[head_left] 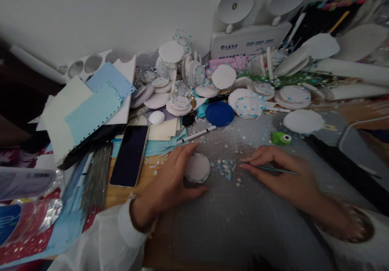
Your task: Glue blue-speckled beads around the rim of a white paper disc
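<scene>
Far tabletop clutter blurred, both sleeves cut off at the near edge, white foam disc (197, 168) mid-tabletop, its left rim hidden under the left hand (170, 178), fingers spread loosely around it, right hand (279, 173) beside, fingers pinching thin tool (267, 168)
</scene>
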Available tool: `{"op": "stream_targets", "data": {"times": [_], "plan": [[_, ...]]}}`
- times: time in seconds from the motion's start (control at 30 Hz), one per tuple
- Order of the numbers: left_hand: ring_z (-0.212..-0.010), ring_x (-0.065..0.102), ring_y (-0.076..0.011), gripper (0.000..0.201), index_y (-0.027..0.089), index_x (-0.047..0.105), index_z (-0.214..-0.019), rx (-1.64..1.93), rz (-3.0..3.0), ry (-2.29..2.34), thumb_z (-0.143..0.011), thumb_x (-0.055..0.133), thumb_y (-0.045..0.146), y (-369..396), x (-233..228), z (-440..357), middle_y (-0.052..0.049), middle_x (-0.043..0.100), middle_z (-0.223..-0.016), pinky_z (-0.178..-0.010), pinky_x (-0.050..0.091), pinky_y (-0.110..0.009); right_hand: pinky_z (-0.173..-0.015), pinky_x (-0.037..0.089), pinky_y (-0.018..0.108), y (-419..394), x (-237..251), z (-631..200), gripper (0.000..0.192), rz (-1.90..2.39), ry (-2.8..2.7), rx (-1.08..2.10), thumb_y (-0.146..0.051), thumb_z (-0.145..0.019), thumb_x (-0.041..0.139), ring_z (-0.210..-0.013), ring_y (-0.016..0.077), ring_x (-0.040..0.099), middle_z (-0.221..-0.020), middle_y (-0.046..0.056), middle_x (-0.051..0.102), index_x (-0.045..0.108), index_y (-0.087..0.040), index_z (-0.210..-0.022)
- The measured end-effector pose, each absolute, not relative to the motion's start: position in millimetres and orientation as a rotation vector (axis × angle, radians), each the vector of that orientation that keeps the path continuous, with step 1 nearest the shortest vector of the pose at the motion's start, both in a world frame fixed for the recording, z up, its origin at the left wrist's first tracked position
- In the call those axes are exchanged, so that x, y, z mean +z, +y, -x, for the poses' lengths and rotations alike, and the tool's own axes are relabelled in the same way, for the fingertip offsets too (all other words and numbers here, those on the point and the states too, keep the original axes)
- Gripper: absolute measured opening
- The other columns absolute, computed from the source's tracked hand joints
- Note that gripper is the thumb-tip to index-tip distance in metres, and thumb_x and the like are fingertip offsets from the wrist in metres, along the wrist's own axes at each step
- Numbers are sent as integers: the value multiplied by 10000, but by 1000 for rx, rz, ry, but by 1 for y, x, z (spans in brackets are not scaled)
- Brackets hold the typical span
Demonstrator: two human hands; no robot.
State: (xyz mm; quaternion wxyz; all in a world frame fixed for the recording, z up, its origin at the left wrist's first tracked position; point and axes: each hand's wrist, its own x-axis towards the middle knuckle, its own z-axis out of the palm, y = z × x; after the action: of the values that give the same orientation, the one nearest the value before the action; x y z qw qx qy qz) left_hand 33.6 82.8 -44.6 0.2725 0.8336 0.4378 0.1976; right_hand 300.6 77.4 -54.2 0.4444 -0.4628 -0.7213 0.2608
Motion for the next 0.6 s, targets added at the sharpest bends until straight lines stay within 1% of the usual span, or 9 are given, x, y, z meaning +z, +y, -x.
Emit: {"op": "stream_targets", "data": {"times": [0.07, 0.27, 0.6], "plan": [[-1292, 433, -318, 897, 236, 236, -1434, 503, -2279, 1175, -721, 770, 336, 83, -42, -34, -148, 436, -1406, -1076, 377, -472, -585, 540, 285, 78, -53, -300, 140, 1129, -1785, 631, -200, -772, 731, -660, 168, 680, -720, 8, 700, 612, -235, -706], [-1174, 504, -283, 755, 204, 331, -1365, 476, -2383, 1215, -740, 738, 325, 85, -39, -37, -110, 560, -1272, -1007, 404, -435, -612, 545, 273, 80, -58, -302, 128, 1085, -1878, 604, -175, -760, 738, -684, 163, 693, -742, 11, 712, 625, -221, -721], [-1182, 492, -277, 720, 181, 380, -1331, 526, -2426, 1216, -724, 732, 341, 83, -38, -37, -110, 571, -1269, -1014, 391, -423, -631, 555, 264, 81, -63, -300, 123, 1038, -1936, 534, -150, -768, 725, -693, 155, 693, -761, 5, 720, 628, -223, -758]]}}
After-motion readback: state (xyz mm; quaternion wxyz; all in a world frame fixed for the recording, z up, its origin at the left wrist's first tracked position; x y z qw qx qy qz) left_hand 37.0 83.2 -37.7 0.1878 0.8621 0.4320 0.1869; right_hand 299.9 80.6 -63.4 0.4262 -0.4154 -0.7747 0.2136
